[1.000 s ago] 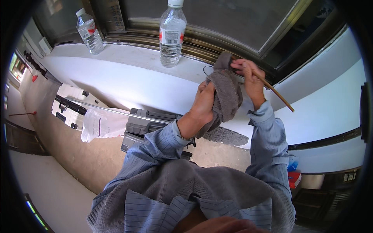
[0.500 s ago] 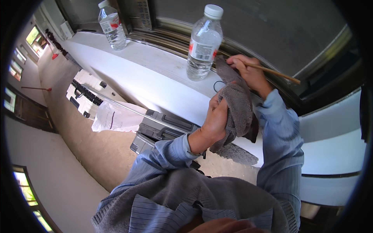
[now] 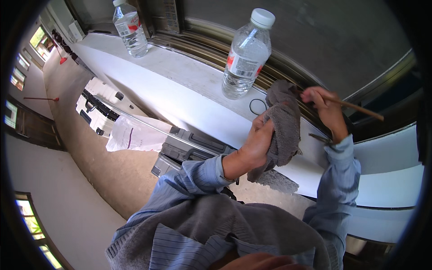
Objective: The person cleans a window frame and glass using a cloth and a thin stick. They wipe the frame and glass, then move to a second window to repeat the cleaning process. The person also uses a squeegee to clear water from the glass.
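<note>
My left hand is closed around a bunched grey cloth, which hangs over the front edge of the white windowsill. The cloth's upper end reaches the window track. My right hand grips a thin wooden stick; its near end sits at the top of the cloth, and that tip is hidden. Left of the cloth lies a thin black ring on the sill. Just beyond it stands a clear water bottle with a white cap, upright and partly filled.
A second water bottle stands farther left on the sill. Below are a grey hard case, a white plastic bag and a white case on the floor. A small dark rod lies by my right wrist.
My right hand has moved right and toward me with the stick. My left hand and the cloth have shifted slightly right, and more of the black ring shows.
</note>
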The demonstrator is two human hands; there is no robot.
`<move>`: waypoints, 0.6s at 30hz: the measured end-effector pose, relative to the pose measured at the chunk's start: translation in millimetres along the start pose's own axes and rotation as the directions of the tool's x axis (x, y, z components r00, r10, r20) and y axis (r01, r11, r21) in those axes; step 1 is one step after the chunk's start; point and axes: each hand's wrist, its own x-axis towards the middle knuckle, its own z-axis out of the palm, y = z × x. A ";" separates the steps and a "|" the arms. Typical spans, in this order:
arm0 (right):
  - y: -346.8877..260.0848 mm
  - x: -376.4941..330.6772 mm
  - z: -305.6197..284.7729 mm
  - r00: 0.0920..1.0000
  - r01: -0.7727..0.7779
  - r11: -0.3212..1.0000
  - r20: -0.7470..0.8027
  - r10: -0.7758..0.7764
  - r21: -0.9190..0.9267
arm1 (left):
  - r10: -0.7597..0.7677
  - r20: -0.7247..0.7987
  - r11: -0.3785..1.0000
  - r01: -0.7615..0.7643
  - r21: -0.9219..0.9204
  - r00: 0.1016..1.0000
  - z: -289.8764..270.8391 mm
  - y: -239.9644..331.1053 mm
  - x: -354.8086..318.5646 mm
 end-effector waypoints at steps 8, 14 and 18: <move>9.3 28.7 39.8 0.993 0.114 0.986 -0.020 -0.112 0.122 | -0.036 -0.100 0.999 0.035 -0.016 0.994 1.5 5.8 2.3; 13.6 -42.9 -46.2 0.994 -0.097 0.972 -0.077 0.082 -0.212 | -0.202 -0.106 0.976 0.192 -0.100 0.974 8.4 1.9 4.8; 24.7 -66.5 -49.1 0.980 -0.117 0.976 -0.180 0.084 -0.183 | -0.234 -0.154 0.970 0.221 -0.098 0.960 7.7 -5.3 5.0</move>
